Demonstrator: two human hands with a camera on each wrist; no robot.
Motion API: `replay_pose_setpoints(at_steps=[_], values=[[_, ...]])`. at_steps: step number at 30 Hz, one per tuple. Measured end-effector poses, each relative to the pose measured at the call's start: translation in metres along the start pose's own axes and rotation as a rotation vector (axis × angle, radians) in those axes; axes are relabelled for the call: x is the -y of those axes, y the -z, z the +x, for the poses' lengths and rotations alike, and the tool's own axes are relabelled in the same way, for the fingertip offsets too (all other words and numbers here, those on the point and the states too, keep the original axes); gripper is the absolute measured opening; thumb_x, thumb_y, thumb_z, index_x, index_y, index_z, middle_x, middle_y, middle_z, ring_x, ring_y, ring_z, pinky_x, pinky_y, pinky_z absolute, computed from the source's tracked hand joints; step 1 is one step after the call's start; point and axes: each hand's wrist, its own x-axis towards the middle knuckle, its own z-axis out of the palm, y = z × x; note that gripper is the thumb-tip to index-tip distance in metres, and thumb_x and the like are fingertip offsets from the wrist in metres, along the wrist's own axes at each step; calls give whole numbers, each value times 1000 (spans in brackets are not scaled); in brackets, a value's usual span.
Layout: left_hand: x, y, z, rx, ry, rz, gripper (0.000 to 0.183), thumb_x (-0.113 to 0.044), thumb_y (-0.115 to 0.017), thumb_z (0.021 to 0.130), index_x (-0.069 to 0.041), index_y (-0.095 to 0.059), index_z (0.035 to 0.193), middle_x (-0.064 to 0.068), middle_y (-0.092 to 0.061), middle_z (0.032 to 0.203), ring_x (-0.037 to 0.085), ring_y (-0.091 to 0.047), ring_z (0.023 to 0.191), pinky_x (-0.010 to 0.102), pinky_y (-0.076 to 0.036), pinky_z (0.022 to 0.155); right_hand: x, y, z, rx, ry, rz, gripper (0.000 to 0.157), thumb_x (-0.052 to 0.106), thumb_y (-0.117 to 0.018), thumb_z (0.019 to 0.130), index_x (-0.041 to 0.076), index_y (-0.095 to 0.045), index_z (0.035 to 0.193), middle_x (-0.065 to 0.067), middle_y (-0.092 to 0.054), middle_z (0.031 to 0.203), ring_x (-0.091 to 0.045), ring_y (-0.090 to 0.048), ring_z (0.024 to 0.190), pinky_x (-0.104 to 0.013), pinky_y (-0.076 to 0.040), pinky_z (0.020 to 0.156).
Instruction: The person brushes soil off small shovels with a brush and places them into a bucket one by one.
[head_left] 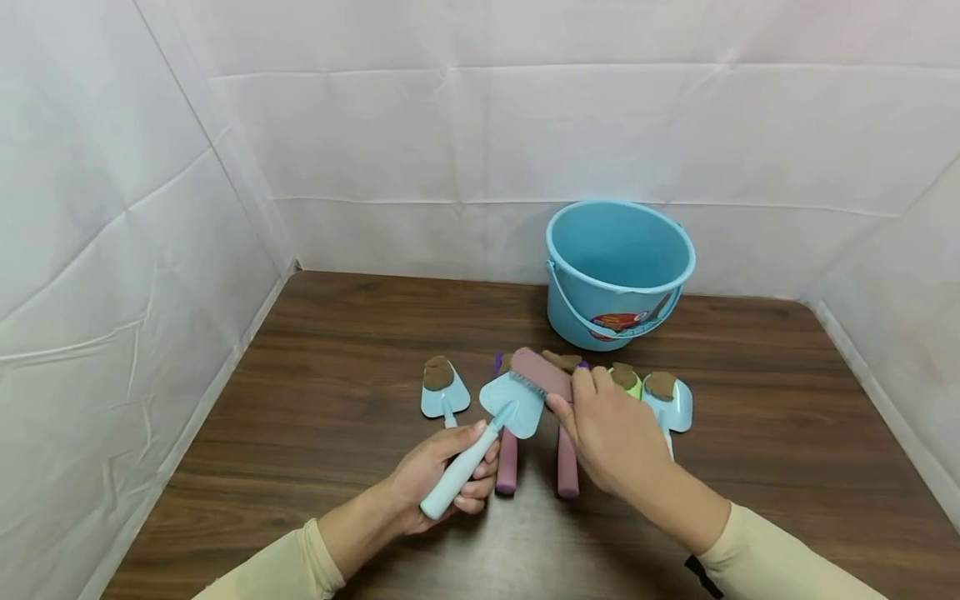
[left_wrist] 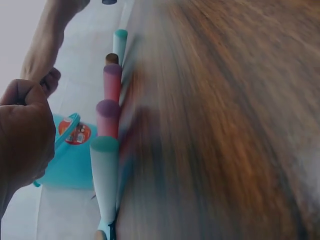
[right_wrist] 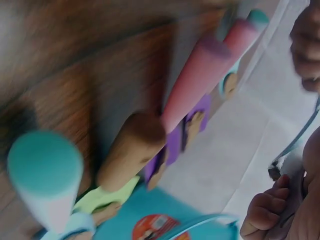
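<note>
My left hand (head_left: 431,471) grips the pale blue handle of a small garden trowel (head_left: 516,404), its blade raised above the table. In my right hand (head_left: 618,437) is a pink brush (head_left: 542,372), its bristles against or just over that blade. Behind and beneath lie more hand tools with brown clumps on their blades: a light blue trowel (head_left: 454,400) at left, two with pink handles (head_left: 507,468) and purple blades, a green one (head_left: 636,385) and a light blue shovel (head_left: 681,410) at right. Both wrist views show the hands at the edge, the held tools mostly hidden.
A light blue bucket (head_left: 570,312) with its handle down stands at the back of the brown wooden table (head_left: 337,350). White cloth walls (head_left: 375,133) close in the back and both sides. A brown handle (right_wrist: 132,150) shows in the right wrist view.
</note>
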Motion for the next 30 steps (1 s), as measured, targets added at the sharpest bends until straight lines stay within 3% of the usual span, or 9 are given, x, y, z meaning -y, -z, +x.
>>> replay_pose_setpoints(at_steps=[4,8,13,16,20,24,27,30], values=[[0,1,-2,21,-17,29,39,-36,-31,112,-10,-52,92,-1,-45,79,5,-41,61,16,-37,52,-20,-5,6,71,-92,33,44,45,-43,108,5,-45,90,-9,-41,75,-19,-40,54,-29,-34,43],[-1,1,-1,9,-19,36,39,-37,-33,111,-9,-53,93,-1,-44,79,5,-42,61,15,-37,52,-25,-6,4,68,-106,65,45,46,-38,109,6,-44,89,-8,-41,77,-19,-40,56,-29,-33,45],[-2,4,2,-5,-15,15,38,-37,-33,111,-9,-52,94,-1,-44,79,5,-41,61,15,-36,52,3,6,-3,-36,53,82,39,40,-49,107,4,-49,91,-5,-39,79,-15,-37,60,-26,-36,47],[-1,4,4,10,-21,-2,38,-37,-32,111,-10,-52,95,-1,-44,80,5,-42,62,15,-37,53,20,10,-7,-72,174,44,44,43,-40,109,5,-50,91,-4,-38,78,-14,-35,61,-24,-36,48],[1,4,5,39,-26,-18,38,-37,-31,111,-10,-52,94,-1,-44,80,5,-42,62,14,-37,53,29,11,-9,-89,219,0,54,49,-24,110,6,-49,89,-3,-37,76,-14,-35,61,-25,-34,47],[2,5,2,70,-22,-26,40,-37,-28,112,-10,-51,93,-2,-44,79,4,-42,61,14,-36,52,18,9,-6,-77,168,3,47,46,-37,109,4,-49,91,-4,-39,76,-15,-38,59,-26,-37,45],[2,6,1,82,-19,-23,41,-36,-26,112,-10,-51,93,-3,-44,78,4,-42,61,14,-37,52,3,6,0,-31,71,23,41,43,-48,107,4,-48,91,-6,-41,77,-17,-40,59,-27,-37,45],[1,7,0,76,-14,-26,41,-36,-26,112,-10,-51,93,-3,-44,78,3,-42,61,14,-37,52,-11,4,6,14,-26,37,40,42,-47,107,6,-46,90,-6,-41,76,-18,-40,57,-28,-34,44]])
